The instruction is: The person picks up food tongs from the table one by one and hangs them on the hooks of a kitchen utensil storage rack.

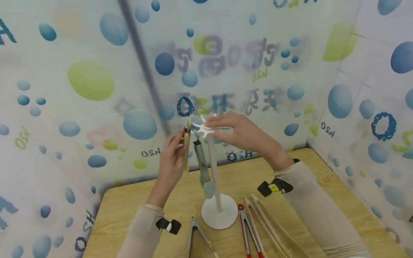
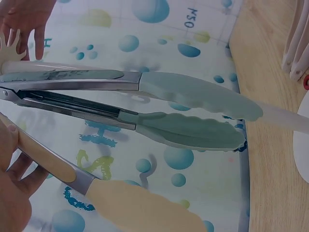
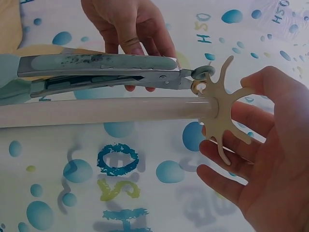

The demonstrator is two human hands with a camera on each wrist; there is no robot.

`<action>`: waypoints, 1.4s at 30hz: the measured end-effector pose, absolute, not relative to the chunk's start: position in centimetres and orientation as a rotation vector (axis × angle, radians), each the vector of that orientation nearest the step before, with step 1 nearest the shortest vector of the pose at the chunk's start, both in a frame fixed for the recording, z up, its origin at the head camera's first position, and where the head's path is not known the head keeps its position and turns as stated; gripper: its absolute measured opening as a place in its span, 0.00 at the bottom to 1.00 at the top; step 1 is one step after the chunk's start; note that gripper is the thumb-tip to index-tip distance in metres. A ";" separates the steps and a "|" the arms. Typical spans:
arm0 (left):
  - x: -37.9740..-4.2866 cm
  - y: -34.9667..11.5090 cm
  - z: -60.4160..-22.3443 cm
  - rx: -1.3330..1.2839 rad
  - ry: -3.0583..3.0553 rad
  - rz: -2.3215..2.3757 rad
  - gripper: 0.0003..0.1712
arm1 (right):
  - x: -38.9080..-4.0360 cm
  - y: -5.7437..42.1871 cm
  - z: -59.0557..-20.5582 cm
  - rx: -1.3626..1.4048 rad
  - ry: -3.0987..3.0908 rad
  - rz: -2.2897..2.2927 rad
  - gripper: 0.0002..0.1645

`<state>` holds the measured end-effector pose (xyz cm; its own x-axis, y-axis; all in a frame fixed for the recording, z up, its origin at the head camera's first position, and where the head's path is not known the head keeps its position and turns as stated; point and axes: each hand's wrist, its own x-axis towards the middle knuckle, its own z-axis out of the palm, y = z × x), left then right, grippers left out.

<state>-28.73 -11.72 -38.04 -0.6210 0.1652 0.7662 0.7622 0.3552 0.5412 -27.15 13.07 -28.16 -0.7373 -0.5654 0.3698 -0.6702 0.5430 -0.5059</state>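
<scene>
A white utensil stand (image 1: 215, 175) rises from the table, with a ring of curved hooks (image 3: 221, 108) at its top. From one hook hang pale green tongs (image 2: 193, 92) by their loop, head down. My left hand (image 1: 171, 157) grips beige-handled tongs (image 1: 186, 148) beside them, also head down. The beige tongs' loop (image 3: 197, 87) is right at a hook, close to the green loop. At the top of the stand, my right hand (image 1: 244, 135) holds the hooks, thumb at one prong and fingers behind the others.
On the wooden table (image 1: 125, 225) lie spread beige-tipped tongs (image 1: 194, 225) left of the stand's round base (image 1: 220, 219). Red-handled tongs (image 1: 247, 231) and long beige tongs (image 1: 277, 232) lie right of it. A patterned curtain (image 1: 92, 80) closes off the back and sides.
</scene>
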 end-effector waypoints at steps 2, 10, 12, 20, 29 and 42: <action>-28.6 -11.6 -38.0 -0.802 -2.011 -1.267 0.30 | -27.2 13.1 -28.2 1.066 -2.611 0.982 0.25; -26.4 -10.9 -35.9 -0.851 -2.024 -1.273 0.28 | -27.5 13.3 -28.4 1.089 -2.599 1.036 0.25; -26.3 -10.8 -35.8 -0.856 -2.025 -1.284 0.28 | -27.6 13.3 -28.4 1.090 -2.597 1.043 0.24; -26.4 -10.7 -35.8 -0.864 -2.026 -1.315 0.29 | -27.9 13.4 -28.6 1.101 -2.593 1.057 0.25; -26.7 -10.6 -35.9 -0.880 -2.041 -1.367 0.30 | -27.7 13.4 -28.5 1.098 -2.582 1.089 0.25; -27.7 -10.3 -37.0 -0.820 -2.103 -1.377 0.31 | -27.8 13.4 -28.7 1.090 -2.584 1.102 0.24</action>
